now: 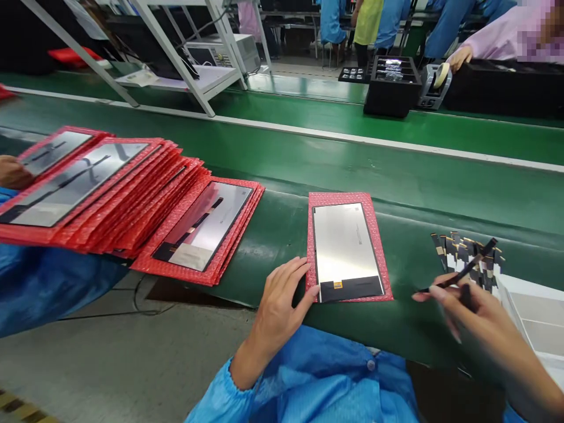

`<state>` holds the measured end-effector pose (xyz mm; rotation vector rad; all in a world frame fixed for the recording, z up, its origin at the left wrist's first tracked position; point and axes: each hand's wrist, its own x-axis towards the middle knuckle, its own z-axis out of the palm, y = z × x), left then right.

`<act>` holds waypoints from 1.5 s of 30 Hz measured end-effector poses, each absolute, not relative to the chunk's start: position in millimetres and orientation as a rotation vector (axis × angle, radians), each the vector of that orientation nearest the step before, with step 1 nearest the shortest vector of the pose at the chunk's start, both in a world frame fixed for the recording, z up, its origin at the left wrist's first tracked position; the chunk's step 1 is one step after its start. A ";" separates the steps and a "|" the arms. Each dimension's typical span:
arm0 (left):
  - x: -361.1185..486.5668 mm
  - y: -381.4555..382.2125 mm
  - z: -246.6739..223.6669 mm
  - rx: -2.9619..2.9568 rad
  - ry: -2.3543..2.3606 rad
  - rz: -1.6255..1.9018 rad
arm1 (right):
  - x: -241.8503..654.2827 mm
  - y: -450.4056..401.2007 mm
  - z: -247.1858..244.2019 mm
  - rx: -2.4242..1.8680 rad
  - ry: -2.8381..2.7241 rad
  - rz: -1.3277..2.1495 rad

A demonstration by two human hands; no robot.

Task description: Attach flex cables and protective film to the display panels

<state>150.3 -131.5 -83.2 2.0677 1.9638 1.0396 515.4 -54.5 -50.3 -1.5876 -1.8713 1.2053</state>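
A flat display panel [346, 241], silvery with a black strip along its near end, lies on a red bubble-wrap bag [379, 252] in front of me. My left hand [279, 308] rests at the near left edge of the panel and bag, fingers stretched out, thumb touching the panel's corner. Right of the panel, my right hand [478, 314] grips a slim black pen-like tool [462, 273]; its exact kind is unclear. Just beyond that hand lies a loose pile of flex cables [453, 244], dark with white and gold parts.
At left, a leaning stack of red bubble-wrap bags [145, 205] bears more panels, with another person's hand [13, 172] on it. A white tray [537, 311] sits at right. Across the green bench stand a black bin [392, 88], a tape dispenser [434, 85] and a white rack [211, 82].
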 end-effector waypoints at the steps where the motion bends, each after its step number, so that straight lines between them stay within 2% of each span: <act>1: 154.0 -127.8 -84.7 2.103 1.941 1.013 | 508.0 -57.4 -54.2 -1.610 -1.806 1.238; 5: 159.3 -128.5 -91.8 2.139 1.884 0.931 | 487.5 -69.6 -66.2 -1.648 -1.733 1.275; 11: 158.3 -133.2 -95.6 2.142 1.903 0.890 | 481.8 -77.7 -71.6 -1.611 -1.760 1.119; 16: 159.8 -131.9 -94.5 2.133 1.930 0.916 | 482.6 -77.0 -75.8 -1.580 -1.981 1.053; 20: 160.7 -131.6 -95.0 2.124 1.913 0.958 | 486.3 -74.7 -80.3 -1.432 -2.219 0.841; 28: 158.6 -139.7 -95.1 2.162 1.831 0.928 | 505.1 -92.5 -87.8 -1.273 -2.412 0.693; 32: 154.3 -147.7 -91.2 2.242 1.783 0.861 | 509.5 -105.5 -81.8 -1.293 -2.412 0.855; 38: 153.6 -149.6 -87.0 2.300 1.751 0.849 | 474.3 -86.0 -60.5 -1.490 -1.999 1.184; 45: 166.1 -147.9 -85.6 2.223 1.710 0.951 | 421.3 -45.3 -49.5 -1.416 -1.871 1.758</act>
